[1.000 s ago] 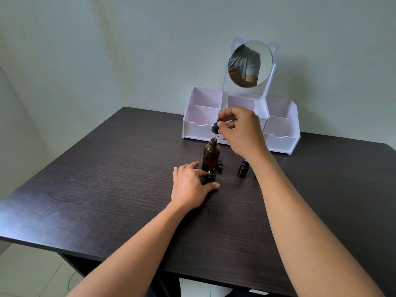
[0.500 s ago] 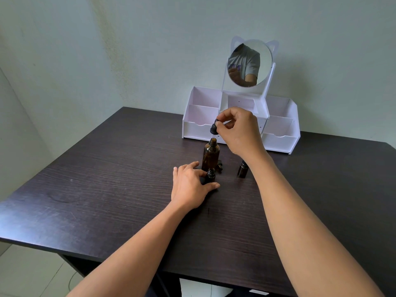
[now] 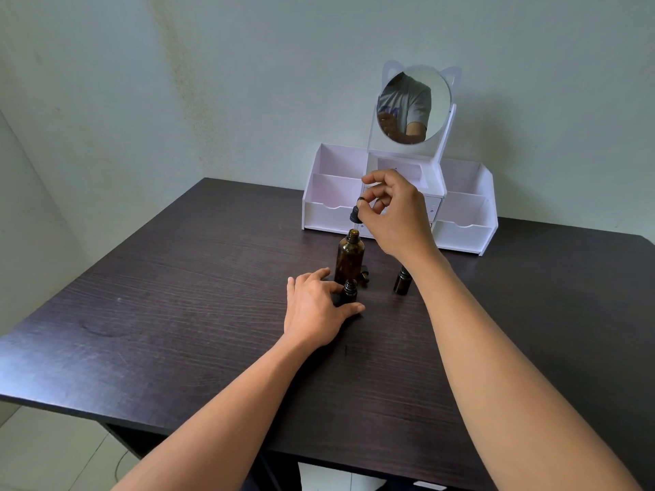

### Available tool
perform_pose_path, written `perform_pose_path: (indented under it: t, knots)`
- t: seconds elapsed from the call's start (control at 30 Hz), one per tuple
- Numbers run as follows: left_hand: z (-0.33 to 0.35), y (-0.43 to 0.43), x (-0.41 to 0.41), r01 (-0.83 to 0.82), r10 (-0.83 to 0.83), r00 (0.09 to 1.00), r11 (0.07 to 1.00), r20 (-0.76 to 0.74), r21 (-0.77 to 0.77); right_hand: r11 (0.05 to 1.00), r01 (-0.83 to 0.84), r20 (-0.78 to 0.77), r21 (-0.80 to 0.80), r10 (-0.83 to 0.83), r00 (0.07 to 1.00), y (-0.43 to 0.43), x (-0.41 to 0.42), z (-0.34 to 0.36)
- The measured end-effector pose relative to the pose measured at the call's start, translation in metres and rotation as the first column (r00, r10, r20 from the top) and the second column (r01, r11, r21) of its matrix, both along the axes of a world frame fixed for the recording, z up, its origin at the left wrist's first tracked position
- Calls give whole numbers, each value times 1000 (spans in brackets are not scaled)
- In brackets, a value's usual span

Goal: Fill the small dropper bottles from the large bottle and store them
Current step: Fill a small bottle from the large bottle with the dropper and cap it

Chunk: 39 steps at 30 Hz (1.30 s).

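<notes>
One dropper (image 3: 355,217) pinched in right hand (image 3: 397,217) above large bottle (image 3: 350,258), left hand (image 3: 315,308) gripping small bottle (image 3: 350,290), base hidden

Both bare forearms reach forward from the lower edge of the view. The left hand (image 3: 315,308) rests palm down on the bench (image 3: 177,313), thumb and forefinger curved round the base of a small bottle (image 3: 350,289). The right hand (image 3: 395,216) is raised above it, thumb and fingertips pinching a dropper (image 3: 355,215), forefinger arched above the others
</notes>
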<state>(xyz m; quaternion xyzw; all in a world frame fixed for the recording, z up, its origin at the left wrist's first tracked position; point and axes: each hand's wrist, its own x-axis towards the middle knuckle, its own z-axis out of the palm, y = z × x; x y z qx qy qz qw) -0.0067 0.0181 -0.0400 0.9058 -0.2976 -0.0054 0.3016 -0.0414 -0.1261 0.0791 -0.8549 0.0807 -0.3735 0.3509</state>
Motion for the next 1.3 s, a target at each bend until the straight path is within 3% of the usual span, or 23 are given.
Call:
perform_pose_path:
  t: [1.3]
  knots:
    - [2,1,-1,0,0,1000,1000,-9,6,998,-40,-79,52,44,996,-1,7,-16]
